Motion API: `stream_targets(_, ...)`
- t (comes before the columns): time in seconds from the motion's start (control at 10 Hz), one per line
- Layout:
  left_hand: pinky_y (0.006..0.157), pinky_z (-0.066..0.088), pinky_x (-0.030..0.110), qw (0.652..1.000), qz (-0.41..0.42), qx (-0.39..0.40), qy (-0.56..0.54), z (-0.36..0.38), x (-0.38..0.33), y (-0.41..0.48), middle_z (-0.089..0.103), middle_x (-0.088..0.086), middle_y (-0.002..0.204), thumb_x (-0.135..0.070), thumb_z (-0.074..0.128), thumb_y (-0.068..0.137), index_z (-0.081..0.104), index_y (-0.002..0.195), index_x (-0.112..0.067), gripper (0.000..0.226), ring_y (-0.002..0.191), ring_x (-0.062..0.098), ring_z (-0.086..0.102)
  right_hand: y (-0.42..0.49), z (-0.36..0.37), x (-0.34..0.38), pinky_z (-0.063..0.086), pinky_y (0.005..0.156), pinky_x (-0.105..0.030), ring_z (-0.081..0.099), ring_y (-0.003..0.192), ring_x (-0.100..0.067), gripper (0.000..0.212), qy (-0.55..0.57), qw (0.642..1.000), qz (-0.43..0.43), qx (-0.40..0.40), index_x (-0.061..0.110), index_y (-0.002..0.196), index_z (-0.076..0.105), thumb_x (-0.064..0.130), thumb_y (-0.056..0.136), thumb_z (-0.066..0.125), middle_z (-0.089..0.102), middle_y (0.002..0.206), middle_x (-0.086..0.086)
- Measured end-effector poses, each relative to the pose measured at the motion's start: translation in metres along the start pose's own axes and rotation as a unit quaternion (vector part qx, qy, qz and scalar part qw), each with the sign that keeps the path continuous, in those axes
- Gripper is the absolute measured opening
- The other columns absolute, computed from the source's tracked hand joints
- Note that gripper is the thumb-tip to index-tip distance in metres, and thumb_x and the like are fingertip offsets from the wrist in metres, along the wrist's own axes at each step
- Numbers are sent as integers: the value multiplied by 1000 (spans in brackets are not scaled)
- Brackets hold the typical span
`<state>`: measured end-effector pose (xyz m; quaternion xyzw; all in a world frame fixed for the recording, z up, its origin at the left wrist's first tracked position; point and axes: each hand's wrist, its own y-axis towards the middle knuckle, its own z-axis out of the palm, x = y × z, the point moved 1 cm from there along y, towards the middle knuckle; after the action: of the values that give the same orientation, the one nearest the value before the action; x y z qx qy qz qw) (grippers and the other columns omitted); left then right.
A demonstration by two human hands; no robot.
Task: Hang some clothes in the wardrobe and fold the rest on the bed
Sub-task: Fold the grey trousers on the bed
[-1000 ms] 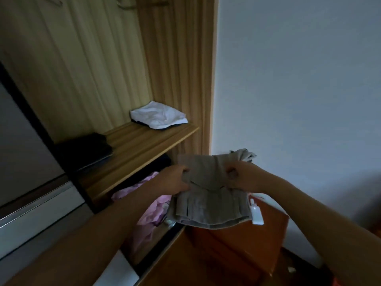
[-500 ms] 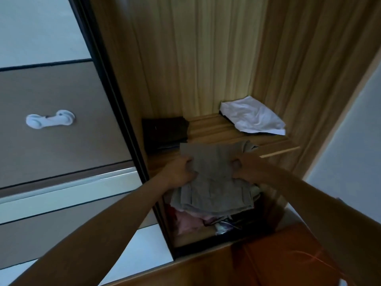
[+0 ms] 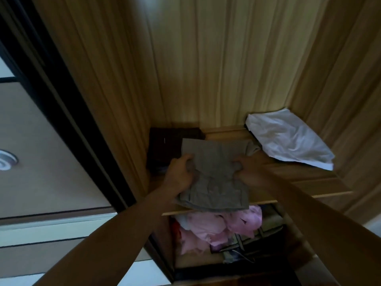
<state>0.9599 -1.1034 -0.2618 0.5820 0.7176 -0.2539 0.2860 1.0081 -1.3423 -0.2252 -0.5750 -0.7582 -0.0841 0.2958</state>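
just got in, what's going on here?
A person grips a folded grey garment with the left hand and right hand, one on each side, over the wooden wardrobe shelf. It is between a dark folded item and a white garment lying on that shelf; whether it rests there yet is unclear. Pink clothes lie in the compartment below.

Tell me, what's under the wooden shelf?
Crumpled pink clothes lie in the compartment under the wooden shelf, with something dark beside them that I cannot identify. The shelf and the folded grey garment overhanging its front edge cover whatever sits further back.
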Motion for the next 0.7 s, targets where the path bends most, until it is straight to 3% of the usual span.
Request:
stream_targets(0.1, 107, 47, 30, 998, -28, -50, -23, -4, 12, 23, 55, 11, 138, 4, 53, 94, 58, 135, -16, 47, 127, 27, 54, 36, 2, 8, 40, 90, -31, 54, 125, -32, 56, -19, 999, -21, 21, 22, 146, 49, 20, 93, 65, 57, 138, -11)
stream_targets(0.2, 83, 46, 2, 995, -62, -80, -17, -18, 23, 44, 52, 12, 139, 16, 41, 92, 59, 131, -8, 49, 118, 24, 56, 83, 10, 10, 44, 95, -32, 57, 107, -25, 31, 49, 996, -58, 51, 9, 129, 58, 5, 99, 56, 59, 124, -9)
stream_targets(0.3, 101, 49, 31, 987, -97, -127, 4, -37, 24, 69, 59, 16, 134, 10, 48, 91, 63, 129, -6, 43, 120, 30, 58, 144, 25, 21, 50, 94, -26, 57, 105, -18, 31, 133, 984, -83, 86, 6, 132, 57, 3, 101, 51, 55, 123, -4)
stream_targets(0.4, 107, 45, 42, 977, -128, -166, 30, -61, 30, 102, 57, 16, 139, 3, 51, 94, 62, 133, -12, 43, 126, 34, 54, 188, 24, 44, 41, 63, -6, 48, 84, 3, 44, 130, 983, -120, 48, 16, 144, 48, 8, 100, 52, 50, 121, 3)
stream_targets(0.5, 113, 38, 44, 963, -166, -182, 114, -73, 50, 135, 43, 16, 150, -11, 50, 100, 52, 143, -17, 44, 135, 36, 44, 229, 37, 65, 46, 78, -21, 58, 112, -17, 50, 126, 982, -130, 62, 20, 154, 34, 21, 106, 46, 49, 133, 1)
stream_targets(0.6, 116, 32, 47, 947, -206, -62, 238, -56, 72, 148, 33, 19, 154, -25, 52, 102, 49, 143, -13, 43, 143, 37, 31, 245, 80, 55, 41, 110, -43, 38, 142, -34, 61, -4, 979, -116, 170, 24, 161, 11, 37, 108, 39, 26, 163, -12)
stream_targets(0.7, 113, 37, 47, 943, -210, -62, 251, -35, 87, 153, 32, 15, 155, -27, 55, 100, 53, 140, -18, 42, 142, 35, 33, 250, 110, 35, 33, 116, -50, 18, 151, -38, 69, -34, 977, -81, 192, 30, 161, 4, 48, 105, 40, 3, 168, -12)
